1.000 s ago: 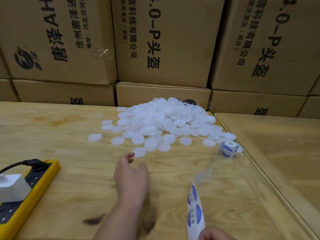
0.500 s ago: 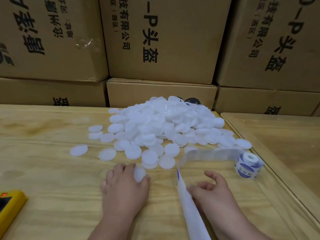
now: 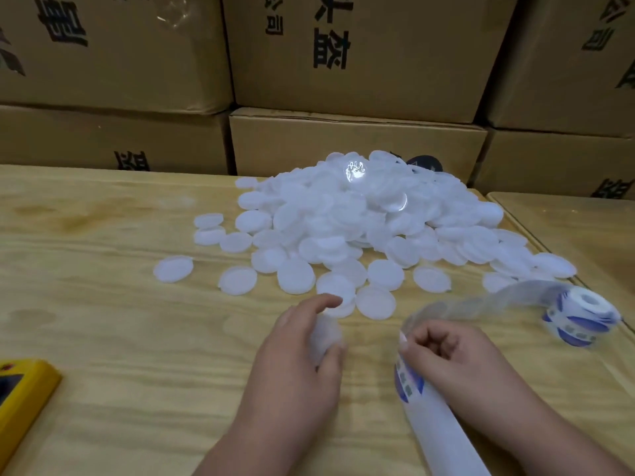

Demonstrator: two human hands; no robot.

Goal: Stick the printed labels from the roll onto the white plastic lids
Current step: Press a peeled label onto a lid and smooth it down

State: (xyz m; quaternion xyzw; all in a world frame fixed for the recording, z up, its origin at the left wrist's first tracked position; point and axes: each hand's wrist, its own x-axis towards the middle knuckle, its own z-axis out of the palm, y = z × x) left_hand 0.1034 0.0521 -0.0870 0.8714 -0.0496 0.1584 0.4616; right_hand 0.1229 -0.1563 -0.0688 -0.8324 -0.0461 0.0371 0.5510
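A heap of round white plastic lids (image 3: pixel 364 214) lies on the wooden table (image 3: pixel 103 304), with loose lids spread along its near edge. My left hand (image 3: pixel 302 352) holds one white lid (image 3: pixel 326 334) between thumb and fingers, just in front of the heap. My right hand (image 3: pixel 453 355) pinches the label strip (image 3: pixel 409 379), where a blue and white printed label shows. The strip's backing curves away to the label roll (image 3: pixel 580 317) lying on its side at the right.
Stacked cardboard boxes (image 3: pixel 357 53) form a wall behind the table. A yellow power strip (image 3: pixel 20 396) lies at the near left edge. A second table top (image 3: pixel 580 235) joins on the right, with a seam next to the roll.
My left hand has picked a lid up from the table. My right hand has curled its fingers onto the strip. The camera has moved closer and the roll has shifted nearer.
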